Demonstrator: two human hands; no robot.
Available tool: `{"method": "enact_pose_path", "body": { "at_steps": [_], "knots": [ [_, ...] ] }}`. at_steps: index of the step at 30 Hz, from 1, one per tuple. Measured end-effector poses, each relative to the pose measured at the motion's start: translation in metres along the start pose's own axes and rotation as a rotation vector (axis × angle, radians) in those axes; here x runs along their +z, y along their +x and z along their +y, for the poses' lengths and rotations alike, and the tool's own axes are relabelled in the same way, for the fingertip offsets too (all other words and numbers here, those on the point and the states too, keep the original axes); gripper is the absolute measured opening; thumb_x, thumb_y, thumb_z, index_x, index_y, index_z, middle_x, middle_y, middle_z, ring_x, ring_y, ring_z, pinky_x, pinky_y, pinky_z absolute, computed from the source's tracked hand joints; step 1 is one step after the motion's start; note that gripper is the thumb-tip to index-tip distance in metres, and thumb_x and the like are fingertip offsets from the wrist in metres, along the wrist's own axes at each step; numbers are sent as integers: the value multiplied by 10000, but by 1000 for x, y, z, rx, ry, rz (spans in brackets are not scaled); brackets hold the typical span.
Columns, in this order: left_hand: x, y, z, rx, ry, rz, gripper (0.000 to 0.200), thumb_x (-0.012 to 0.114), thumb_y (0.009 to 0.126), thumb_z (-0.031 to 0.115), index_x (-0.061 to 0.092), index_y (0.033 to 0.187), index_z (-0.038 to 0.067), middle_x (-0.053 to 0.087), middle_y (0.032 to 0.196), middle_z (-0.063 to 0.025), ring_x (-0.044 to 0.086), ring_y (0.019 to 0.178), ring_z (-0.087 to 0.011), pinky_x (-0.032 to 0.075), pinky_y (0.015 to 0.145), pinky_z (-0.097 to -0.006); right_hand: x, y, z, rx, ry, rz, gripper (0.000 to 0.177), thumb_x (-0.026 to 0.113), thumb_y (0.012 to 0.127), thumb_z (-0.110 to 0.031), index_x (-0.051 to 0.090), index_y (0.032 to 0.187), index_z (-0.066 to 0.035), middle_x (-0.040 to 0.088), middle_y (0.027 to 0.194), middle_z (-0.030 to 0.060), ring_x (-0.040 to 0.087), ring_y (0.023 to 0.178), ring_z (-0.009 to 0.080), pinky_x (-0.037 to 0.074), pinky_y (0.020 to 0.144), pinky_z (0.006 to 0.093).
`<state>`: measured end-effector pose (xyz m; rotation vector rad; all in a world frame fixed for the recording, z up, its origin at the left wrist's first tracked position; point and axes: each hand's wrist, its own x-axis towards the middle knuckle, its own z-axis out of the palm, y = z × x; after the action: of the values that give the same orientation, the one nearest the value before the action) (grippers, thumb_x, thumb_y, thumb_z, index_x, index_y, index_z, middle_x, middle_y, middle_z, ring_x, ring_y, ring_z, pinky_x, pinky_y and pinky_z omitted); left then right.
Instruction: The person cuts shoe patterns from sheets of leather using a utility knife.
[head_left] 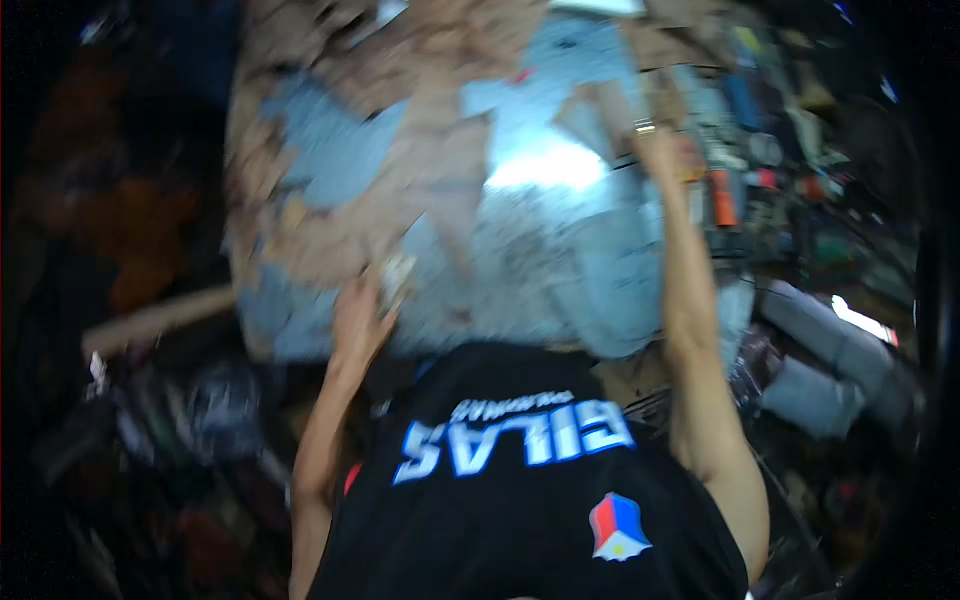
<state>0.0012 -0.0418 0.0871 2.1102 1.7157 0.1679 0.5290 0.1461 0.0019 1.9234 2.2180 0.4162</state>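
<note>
My left hand (358, 318) is at the near left part of the worktable (450, 310), thumb apart from the fingers. A pale crumpled scrap (399, 277), like cloth or paper, sits between its thumb and fingertips. Farther off, my right hand (662, 155) reaches to the table's right side with its fingers curled. A small shiny metal piece (644, 127) shows at its upper edge; I cannot tell what the fingers hold. Torn brown sheet material (430, 150) covers much of the grey tabletop. Blur softens both hands.
Tools and small items crowd the table's right edge, among them an orange object (722, 197) and a blue one (741, 98). Grey rolls (825, 335) lie at the right. A wooden bar (160, 318) sticks out at the left. Dark clutter surrounds the table.
</note>
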Motion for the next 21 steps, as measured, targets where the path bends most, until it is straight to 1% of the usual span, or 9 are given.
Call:
{"method": "enact_pose_path", "body": {
  "at_steps": [1, 2, 7, 8, 9, 10, 13, 18, 21],
  "knots": [
    [-4, 0, 2, -62, 46, -64, 830, 801, 705, 140, 403, 1429, 61, 604, 1075, -245, 573, 1011, -422, 468, 874, -482, -26, 5, -5, 68, 109, -216, 202, 608, 871, -222, 708, 910, -51, 701, 821, 155, 687, 776, 299, 525, 666, 433],
    [1, -8, -2, -85, 68, -33, 817, 798, 716, 154, 408, 1428, 63, 603, 1076, -245, 574, 1016, -421, 469, 874, -479, -19, 6, -3, 452, 615, -101, 349, 616, 868, -293, 686, 1042, 0, 714, 937, 202, 692, 889, 352, 535, 749, 451],
    [14, -3, -51, -201, -255, 34, 493, 739, 807, 185, 593, 1245, 12, 636, 1021, -206, 612, 934, -344, 487, 853, -408, -67, -38, -48, 454, 820, 78, 462, 629, 889, -356, 639, 1201, -15, 682, 998, 270, 671, 941, 400, 521, 802, 450],
    [3, 4, -58, -246, -485, -123, 392, 713, 837, 180, 642, 1174, -8, 651, 995, -188, 625, 909, -306, 491, 845, -377, -127, -46, -81, 616, 1001, -294, 430, 619, 913, -329, 637, 1171, 15, 687, 991, 245, 668, 935, 371, 517, 830, 442],
    [-15, 6, -42, -221, -692, -135, 282, 679, 873, 151, 682, 1098, -18, 674, 971, -157, 627, 883, -230, 485, 809, -334, -71, -70, -95, 86, 755, -129, 379, 607, 925, -301, 647, 1148, 3, 689, 983, 197, 670, 919, 312, 521, 842, 423],
    [-35, 15, -30, -137, -589, -259, 279, 670, 888, 154, 685, 1115, -7, 683, 938, -137, 634, 891, -199, 487, 779, -343, -142, -81, -135, 221, 1230, -208, 341, 624, 904, -267, 658, 1142, -26, 690, 995, 148, 666, 923, 296, 526, 849, 411],
    [-66, 47, 33, 63, -529, -328, 227, 691, 862, 151, 705, 1011, -20, 658, 829, -150, 639, 769, -259, 487, 716, -375, -197, -100, -190, -243, 1378, -91, 273, 694, 830, -205, 706, 1071, -76, 704, 986, 150, 678, 933, 312, 533, 822, 403],
    [-65, 80, 84, 247, -497, -206, 215, 715, 861, 168, 690, 942, -29, 636, 820, -150, 637, 770, -269, 486, 693, -377, -197, -98, -182, -207, 1453, -281, 250, 672, 842, -193, 706, 1046, -52, 724, 938, 156, 703, 849, 313, 549, 777, 400],
    [-65, 88, 76, 198, -529, 76, 286, 725, 862, 173, 673, 1057, -30, 656, 918, -148, 649, 844, -243, 505, 758, -346, -189, -85, -131, 175, 1651, -169, 258, 630, 897, -176, 694, 1109, -43, 712, 865, 69, 661, 815, 135, 543, 741, 281]
  ]
}}
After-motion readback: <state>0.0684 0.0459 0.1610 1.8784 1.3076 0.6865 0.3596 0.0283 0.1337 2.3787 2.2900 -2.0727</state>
